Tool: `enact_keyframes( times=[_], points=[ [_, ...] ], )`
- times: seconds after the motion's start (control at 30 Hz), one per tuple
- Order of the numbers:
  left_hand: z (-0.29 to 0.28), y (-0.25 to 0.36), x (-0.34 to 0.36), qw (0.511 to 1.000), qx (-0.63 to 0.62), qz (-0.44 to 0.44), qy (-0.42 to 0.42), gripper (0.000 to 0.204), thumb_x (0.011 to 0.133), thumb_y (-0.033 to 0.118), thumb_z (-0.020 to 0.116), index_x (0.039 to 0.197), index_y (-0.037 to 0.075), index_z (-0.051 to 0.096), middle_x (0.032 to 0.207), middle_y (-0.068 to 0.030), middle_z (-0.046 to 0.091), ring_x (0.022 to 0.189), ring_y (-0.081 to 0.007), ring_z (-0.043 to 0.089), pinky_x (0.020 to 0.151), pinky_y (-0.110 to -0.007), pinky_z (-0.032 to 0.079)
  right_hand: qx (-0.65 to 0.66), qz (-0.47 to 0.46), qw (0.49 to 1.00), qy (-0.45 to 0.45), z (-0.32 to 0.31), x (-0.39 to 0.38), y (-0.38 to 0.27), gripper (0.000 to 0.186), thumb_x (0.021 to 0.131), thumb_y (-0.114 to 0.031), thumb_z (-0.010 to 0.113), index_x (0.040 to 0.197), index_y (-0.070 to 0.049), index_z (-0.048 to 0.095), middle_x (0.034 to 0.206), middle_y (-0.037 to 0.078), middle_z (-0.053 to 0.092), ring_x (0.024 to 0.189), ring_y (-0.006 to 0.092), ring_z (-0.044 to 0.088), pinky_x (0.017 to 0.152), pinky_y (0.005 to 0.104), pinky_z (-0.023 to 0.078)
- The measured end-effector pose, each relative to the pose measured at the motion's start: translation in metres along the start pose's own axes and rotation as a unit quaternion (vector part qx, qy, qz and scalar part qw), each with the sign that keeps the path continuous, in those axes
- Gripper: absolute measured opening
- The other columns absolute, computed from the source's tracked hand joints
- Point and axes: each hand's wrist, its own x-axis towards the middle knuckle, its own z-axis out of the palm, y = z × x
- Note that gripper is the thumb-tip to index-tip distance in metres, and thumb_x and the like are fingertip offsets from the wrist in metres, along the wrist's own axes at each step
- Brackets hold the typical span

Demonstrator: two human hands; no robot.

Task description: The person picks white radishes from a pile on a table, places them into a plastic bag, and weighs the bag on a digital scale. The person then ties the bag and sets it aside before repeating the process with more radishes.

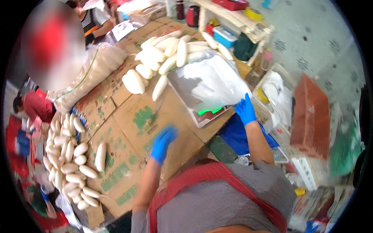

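Observation:
My left hand (164, 143), in a blue glove, is over the cardboard-covered table; motion blur hides its finger shape. By the right edge of a flat weighing scale (200, 116) is my right hand (245, 110), also gloved in blue, its fingers apart beside the edge of a clear plastic bag (217, 81). The bag lies spread across the scale's pan, and green digits glow on the scale's front. Beyond and left of the scale lies a pile of white radishes (167, 48). A knife (150, 119) rests on the cardboard between my left hand and that pile.
More white radishes (70, 155) are heaped at the table's left end, and a single radish (100, 157) lies beside them. A large bag of radishes (91, 73) stands along the far edge. Right of me are a brown crate (311, 116) and a shelf (233, 17). Several people work opposite.

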Motion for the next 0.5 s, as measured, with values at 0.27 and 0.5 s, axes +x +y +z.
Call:
enact_keyframes(
  times=[0.27,0.5],
  points=[
    [0.010,-0.020,0.156,0.832,0.434,0.164,0.304,0.047,0.087,0.018,0.062,0.132,0.007,0.053,0.122,-0.0159,0.060,0.111,-0.0309,0.057,0.095,-0.040,0.045,0.029,0.089,0.993,-0.076,0.002,0.003,0.003,0.068,0.090,-0.057,0.056,0.135,-0.007,0.045,0.131,0.011,0.049,0.119,0.0269,0.047,0.098,0.0406,0.042],
    [-0.078,-0.010,0.102,0.675,0.680,0.078,0.276,0.023,0.087,0.019,0.062,0.103,0.004,0.066,0.099,-0.0228,0.062,0.093,-0.0414,0.059,0.079,-0.047,0.047,-0.396,-0.218,0.875,-0.173,-0.061,-0.040,0.070,0.030,0.095,-0.034,0.058,0.110,-0.008,0.061,0.099,0.006,0.062,0.088,0.0212,0.059,0.083,0.0353,0.049]
  ],
)
